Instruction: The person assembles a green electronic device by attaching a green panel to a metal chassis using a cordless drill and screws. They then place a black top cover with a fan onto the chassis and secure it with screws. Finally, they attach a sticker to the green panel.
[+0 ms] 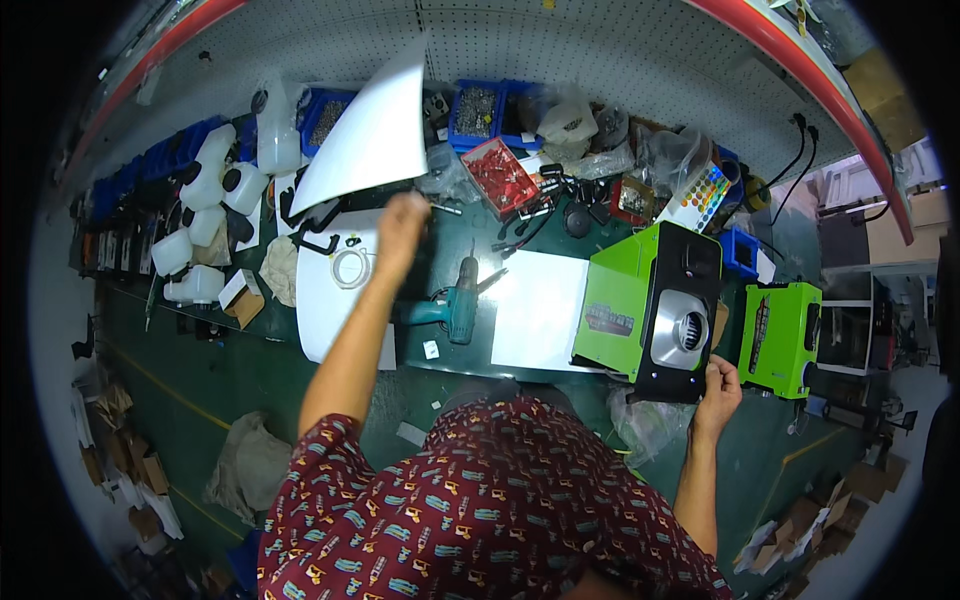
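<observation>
My left hand is raised at the back of the bench, fingers closed at the lower edge of a white sheet. The sheet stands tilted up and bends slightly; the fingertips are partly blurred. At the right, my right hand grips the near corner of a green box-shaped heater. The heater has a black front panel with a round silver vent, and it tilts on the bench. Another white sheet lies flat beside it. A teal power drill rests between my arms.
A second green heater stands farther right. Under my left forearm lies a white panel with a coiled clear tube. White plastic bottles crowd the left. Blue bins and a red tray of small parts line the back.
</observation>
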Demonstrator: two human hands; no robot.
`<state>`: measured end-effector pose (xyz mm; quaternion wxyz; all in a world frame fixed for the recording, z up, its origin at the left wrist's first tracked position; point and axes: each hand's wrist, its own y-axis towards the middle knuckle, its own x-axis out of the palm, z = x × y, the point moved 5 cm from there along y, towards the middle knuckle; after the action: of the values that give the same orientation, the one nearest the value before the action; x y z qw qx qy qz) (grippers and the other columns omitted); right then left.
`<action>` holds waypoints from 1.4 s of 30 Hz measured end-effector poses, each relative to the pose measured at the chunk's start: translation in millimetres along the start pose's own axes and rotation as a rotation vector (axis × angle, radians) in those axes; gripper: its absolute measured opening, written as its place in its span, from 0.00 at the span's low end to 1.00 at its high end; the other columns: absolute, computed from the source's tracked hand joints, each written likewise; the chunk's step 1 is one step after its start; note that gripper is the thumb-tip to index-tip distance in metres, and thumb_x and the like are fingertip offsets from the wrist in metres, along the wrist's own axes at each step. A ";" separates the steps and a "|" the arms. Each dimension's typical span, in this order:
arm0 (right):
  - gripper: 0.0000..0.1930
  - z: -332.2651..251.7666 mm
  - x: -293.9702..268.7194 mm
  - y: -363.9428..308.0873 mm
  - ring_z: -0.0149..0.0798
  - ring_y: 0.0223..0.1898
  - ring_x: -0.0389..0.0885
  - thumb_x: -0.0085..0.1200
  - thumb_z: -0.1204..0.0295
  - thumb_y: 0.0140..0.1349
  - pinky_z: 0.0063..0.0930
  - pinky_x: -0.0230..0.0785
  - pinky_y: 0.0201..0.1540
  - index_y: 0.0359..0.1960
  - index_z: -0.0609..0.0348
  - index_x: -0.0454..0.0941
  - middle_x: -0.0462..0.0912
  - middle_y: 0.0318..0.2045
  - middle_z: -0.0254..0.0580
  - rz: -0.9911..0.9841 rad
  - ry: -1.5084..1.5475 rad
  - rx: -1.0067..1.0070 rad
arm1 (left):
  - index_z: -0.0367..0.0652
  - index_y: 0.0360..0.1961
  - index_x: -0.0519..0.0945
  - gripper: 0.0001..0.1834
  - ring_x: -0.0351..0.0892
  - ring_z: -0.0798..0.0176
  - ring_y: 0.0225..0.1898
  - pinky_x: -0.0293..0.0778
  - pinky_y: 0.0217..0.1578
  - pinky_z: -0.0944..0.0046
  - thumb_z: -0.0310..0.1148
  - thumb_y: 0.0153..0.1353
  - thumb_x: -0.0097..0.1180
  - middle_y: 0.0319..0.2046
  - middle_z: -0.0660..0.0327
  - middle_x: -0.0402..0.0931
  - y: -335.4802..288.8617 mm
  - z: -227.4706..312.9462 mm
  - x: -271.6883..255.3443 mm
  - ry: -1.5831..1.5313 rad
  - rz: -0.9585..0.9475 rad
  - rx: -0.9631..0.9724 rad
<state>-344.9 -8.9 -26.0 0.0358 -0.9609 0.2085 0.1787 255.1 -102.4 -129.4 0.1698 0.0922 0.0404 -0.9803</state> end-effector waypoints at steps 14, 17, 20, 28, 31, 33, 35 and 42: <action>0.10 18.3 -9.9 -0.5 0.27 0.43 0.77 0.54 0.73 0.73 0.23 0.68 0.51 0.47 0.66 0.84 0.83 0.40 0.33 -0.035 -0.024 0.034 | 0.49 0.68 0.71 0.40 0.70 0.44 0.64 0.60 0.66 0.41 0.25 0.50 0.66 0.58 0.51 0.75 -126.2 -118.0 32.4 0.925 -0.449 -0.002; 0.09 15.2 -10.4 -0.7 0.27 0.43 0.78 0.54 0.74 0.73 0.23 0.70 0.51 0.46 0.66 0.84 0.84 0.39 0.33 0.005 -0.104 0.020 | 0.45 0.60 0.76 0.37 0.76 0.43 0.59 0.65 0.60 0.42 0.24 0.43 0.65 0.53 0.51 0.79 -124.5 -134.9 -1.2 0.902 -0.356 0.035; 0.08 9.2 -3.9 2.0 0.26 0.41 0.78 0.55 0.75 0.72 0.22 0.70 0.49 0.46 0.66 0.84 0.84 0.39 0.32 -0.033 -0.068 -0.014 | 0.44 0.59 0.76 0.37 0.78 0.44 0.57 0.66 0.59 0.42 0.23 0.42 0.65 0.51 0.51 0.80 -125.0 -149.0 -44.7 0.916 -0.263 0.092; 0.08 9.1 -3.8 -3.7 0.25 0.41 0.77 0.55 0.75 0.72 0.20 0.69 0.48 0.46 0.67 0.84 0.84 0.39 0.33 -0.003 -0.007 0.045 | 0.45 0.59 0.77 0.30 0.75 0.43 0.59 0.63 0.64 0.38 0.20 0.51 0.62 0.51 0.50 0.79 -99.6 -116.0 -67.3 1.050 -0.218 0.014; 0.09 13.5 -4.2 -8.9 0.25 0.41 0.78 0.54 0.75 0.73 0.21 0.70 0.49 0.46 0.67 0.84 0.84 0.39 0.33 0.005 0.024 0.068 | 0.41 0.57 0.80 0.26 0.76 0.40 0.55 0.72 0.59 0.45 0.17 0.54 0.57 0.52 0.47 0.79 -72.5 -84.0 -27.9 0.842 -0.127 0.211; 0.09 12.3 -2.2 -10.0 0.25 0.41 0.78 0.54 0.75 0.73 0.21 0.70 0.49 0.45 0.67 0.84 0.84 0.40 0.34 0.011 0.025 0.071 | 0.40 0.58 0.79 0.25 0.77 0.38 0.54 0.74 0.57 0.44 0.18 0.56 0.55 0.51 0.45 0.80 -54.6 -97.0 3.5 0.798 -0.103 0.271; 0.09 7.7 -6.2 -13.9 0.25 0.42 0.78 0.55 0.74 0.73 0.21 0.71 0.49 0.45 0.66 0.85 0.84 0.40 0.33 0.025 0.000 0.098 | 0.39 0.59 0.79 0.25 0.77 0.36 0.54 0.74 0.57 0.43 0.19 0.58 0.53 0.50 0.43 0.81 -22.7 -108.3 32.0 0.793 -0.132 0.229; 0.09 -6.5 7.7 -9.2 0.23 0.37 0.75 0.57 0.72 0.72 0.19 0.67 0.41 0.45 0.65 0.86 0.83 0.35 0.28 0.030 -0.085 -0.006 | 0.43 0.61 0.78 0.23 0.82 0.36 0.50 0.78 0.51 0.40 0.34 0.65 0.56 0.47 0.40 0.82 64.0 -153.6 76.3 0.911 -0.142 -0.002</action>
<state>-332.4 -4.4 -22.8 0.0389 -0.9494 0.2204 0.2204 231.9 -170.3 -297.8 0.0672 0.5106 0.1180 -0.8490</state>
